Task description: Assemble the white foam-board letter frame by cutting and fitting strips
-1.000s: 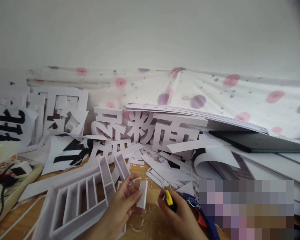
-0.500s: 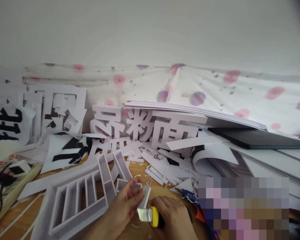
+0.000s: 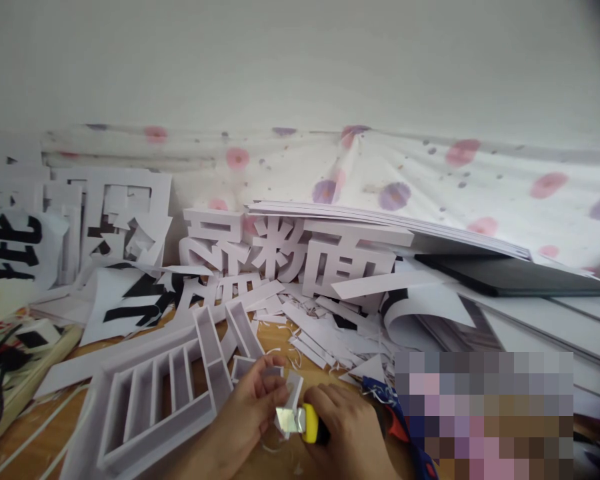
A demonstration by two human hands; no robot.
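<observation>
A small white strip of foam board (image 3: 293,388) is pinched between the fingers of my left hand (image 3: 254,408), low in the middle of the view. My right hand (image 3: 347,427) is closed around a yellow and black utility knife (image 3: 311,423). Its wide, shiny blade points left and lies across the lower part of the strip, near my left fingertips. Whether the blade touches the strip I cannot tell. Left of my left hand lies a large hollow white character frame (image 3: 155,443) with thin upright walls, and a smaller piece of it (image 3: 244,333) stands behind.
Finished white block characters (image 3: 353,263) stand at the back under stacked white boards (image 3: 380,218). Offcuts (image 3: 313,333) litter the wooden table (image 3: 275,333). A dark board (image 3: 520,275) lies at right, cut-out sheets (image 3: 130,207) at left, and a power strip (image 3: 55,353) with a cable at far left.
The knife blade has shifted slightly and tilted, now overlapping the strip's lower part. My left hand holds the strip in nearly the same place.
</observation>
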